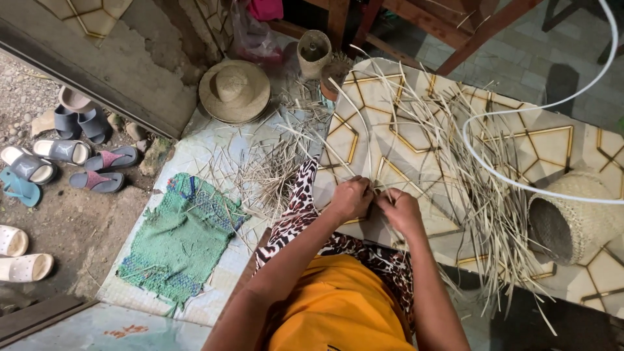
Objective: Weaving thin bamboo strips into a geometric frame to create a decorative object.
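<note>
The left hand [351, 198] and the right hand [400, 209] sit close together, each curled and pinching thin pale straw strips [455, 162] that fan out over a patterned board [396, 140] resting on the person's lap. A woven basket [572, 218] lies on its side to the right. Farther left are a green mat [179, 237], a straw hat [234, 90] and several sandals [78, 162] on the dirt.

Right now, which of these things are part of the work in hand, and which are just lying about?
In use: left hand and right hand pinching pale straw strips; patterned board under them.

Lying about: straw hat, woven basket, green mat, sandals, white cable.
</note>
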